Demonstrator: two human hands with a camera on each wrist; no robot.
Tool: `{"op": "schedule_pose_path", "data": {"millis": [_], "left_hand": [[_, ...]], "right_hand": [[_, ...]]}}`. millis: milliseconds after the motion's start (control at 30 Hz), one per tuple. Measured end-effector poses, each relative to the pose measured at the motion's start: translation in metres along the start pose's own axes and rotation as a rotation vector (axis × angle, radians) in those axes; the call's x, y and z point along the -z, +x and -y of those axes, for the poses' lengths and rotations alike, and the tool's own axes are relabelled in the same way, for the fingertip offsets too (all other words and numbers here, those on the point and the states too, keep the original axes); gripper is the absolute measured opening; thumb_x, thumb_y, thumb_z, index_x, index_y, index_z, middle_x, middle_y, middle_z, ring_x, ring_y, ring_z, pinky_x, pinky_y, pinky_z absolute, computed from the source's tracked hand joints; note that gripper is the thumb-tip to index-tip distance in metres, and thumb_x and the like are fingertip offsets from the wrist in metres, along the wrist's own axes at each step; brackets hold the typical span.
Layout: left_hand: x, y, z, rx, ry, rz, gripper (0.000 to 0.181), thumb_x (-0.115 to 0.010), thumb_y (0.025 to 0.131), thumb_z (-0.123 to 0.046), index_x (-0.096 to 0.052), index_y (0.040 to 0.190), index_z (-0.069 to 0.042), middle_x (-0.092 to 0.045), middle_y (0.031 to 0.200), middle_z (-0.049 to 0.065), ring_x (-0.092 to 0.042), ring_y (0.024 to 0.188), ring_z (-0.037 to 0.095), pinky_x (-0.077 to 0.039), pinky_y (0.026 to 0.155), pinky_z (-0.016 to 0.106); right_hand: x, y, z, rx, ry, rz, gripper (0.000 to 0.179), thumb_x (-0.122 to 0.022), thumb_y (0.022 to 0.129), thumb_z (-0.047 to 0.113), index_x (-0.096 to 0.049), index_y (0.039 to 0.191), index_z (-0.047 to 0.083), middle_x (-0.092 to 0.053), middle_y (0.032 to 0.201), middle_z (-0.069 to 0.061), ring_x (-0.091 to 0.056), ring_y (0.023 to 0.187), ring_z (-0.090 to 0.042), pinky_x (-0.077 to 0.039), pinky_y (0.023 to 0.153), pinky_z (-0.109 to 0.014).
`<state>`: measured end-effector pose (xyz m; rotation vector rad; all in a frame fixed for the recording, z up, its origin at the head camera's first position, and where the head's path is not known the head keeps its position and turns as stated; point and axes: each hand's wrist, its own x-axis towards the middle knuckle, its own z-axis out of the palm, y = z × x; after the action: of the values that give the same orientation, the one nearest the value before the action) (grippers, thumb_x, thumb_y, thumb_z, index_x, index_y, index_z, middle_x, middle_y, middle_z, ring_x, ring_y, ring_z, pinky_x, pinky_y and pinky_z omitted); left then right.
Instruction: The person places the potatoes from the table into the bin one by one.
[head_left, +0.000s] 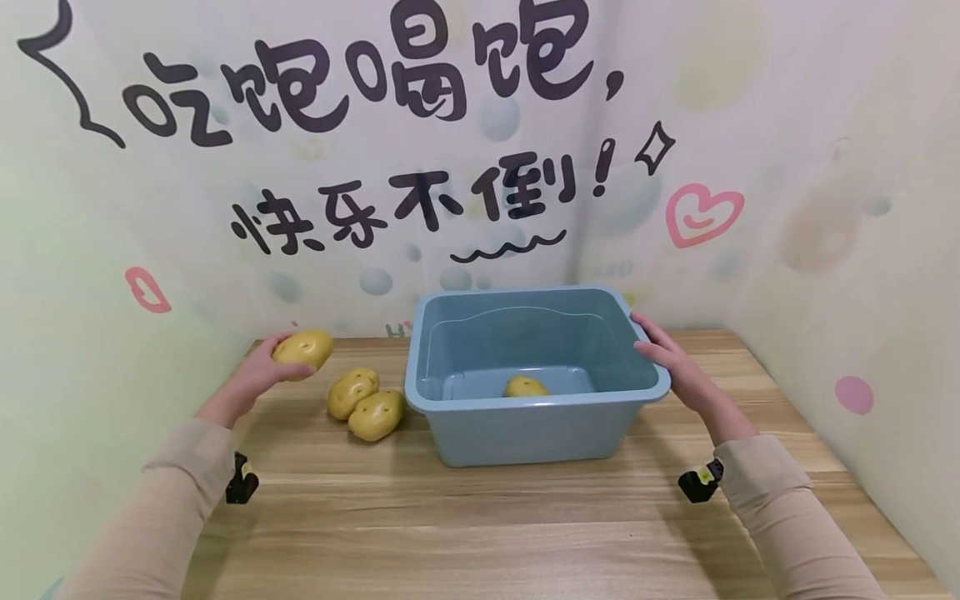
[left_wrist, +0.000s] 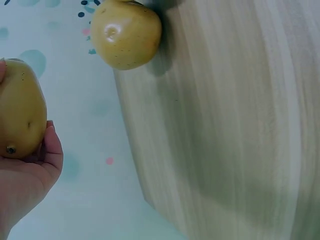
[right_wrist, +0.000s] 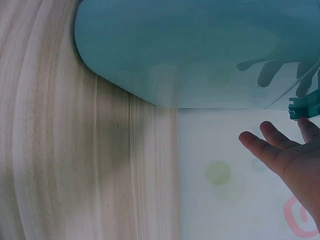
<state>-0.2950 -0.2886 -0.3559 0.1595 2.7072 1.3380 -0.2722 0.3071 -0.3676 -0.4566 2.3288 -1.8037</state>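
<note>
My left hand (head_left: 258,375) grips a yellow potato (head_left: 303,350) above the left part of the table; in the left wrist view this potato (left_wrist: 20,110) lies between thumb and curled fingers. Two more potatoes, one (head_left: 352,393) behind the other (head_left: 377,415), rest touching on the table, left of a blue plastic basin (head_left: 525,433). Inside the basin, a single potato (head_left: 527,386) shows above the near rim. At the basin's right rim rests my right hand (head_left: 671,358). From the right wrist view, the fingers (right_wrist: 267,150) stretch out straight beside the outer wall, below the rim.
The wood-grain table (head_left: 480,533) ends at a printed cloth backdrop (head_left: 337,292) with black lettering and hearts. Similar pale walls stand at left and right. A small black device (head_left: 701,482) sits at the right cuff, and a matching device (head_left: 242,479) at the left.
</note>
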Motion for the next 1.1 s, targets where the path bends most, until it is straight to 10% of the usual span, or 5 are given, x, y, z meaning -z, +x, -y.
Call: {"op": "schedule_pose_path", "data": {"millis": [200, 433, 1100], "left_hand": [[0.003, 0.002, -0.010, -0.019, -0.009, 0.015, 0.086, -0.064, 0.083, -0.025, -0.010, 0.143, 0.005, -0.012, 0.149, 0.025, -0.030, 0.122, 0.036, -0.031, 0.093, 0.043], [0.008, 0.003, -0.021, -0.041, -0.023, 0.009, 0.080, -0.064, 0.082, -0.022, -0.017, 0.142, 0.002, -0.032, 0.131, 0.025, -0.038, 0.105, 0.029, -0.034, 0.083, 0.034], [0.018, 0.008, -0.053, -0.061, 0.010, 0.045, 0.081, -0.065, 0.081, -0.022, -0.017, 0.142, 0.002, -0.033, 0.132, 0.024, -0.038, 0.106, 0.028, -0.033, 0.085, 0.036]], "right_hand": [[0.001, 0.001, -0.001, -0.002, 0.000, -0.001, 0.064, -0.036, 0.096, 0.028, 0.000, 0.148, 0.013, 0.003, 0.152, -0.014, -0.007, 0.135, -0.036, -0.037, 0.084, -0.012], [0.000, 0.000, 0.000, 0.002, 0.011, 0.003, 0.064, -0.036, 0.097, 0.027, 0.000, 0.148, 0.013, 0.004, 0.152, -0.014, -0.007, 0.135, -0.035, -0.037, 0.084, -0.012], [0.001, 0.000, -0.001, 0.002, 0.015, 0.005, 0.064, -0.035, 0.096, 0.029, 0.000, 0.148, 0.013, 0.002, 0.152, -0.015, -0.010, 0.134, -0.035, -0.038, 0.084, -0.013]]}}
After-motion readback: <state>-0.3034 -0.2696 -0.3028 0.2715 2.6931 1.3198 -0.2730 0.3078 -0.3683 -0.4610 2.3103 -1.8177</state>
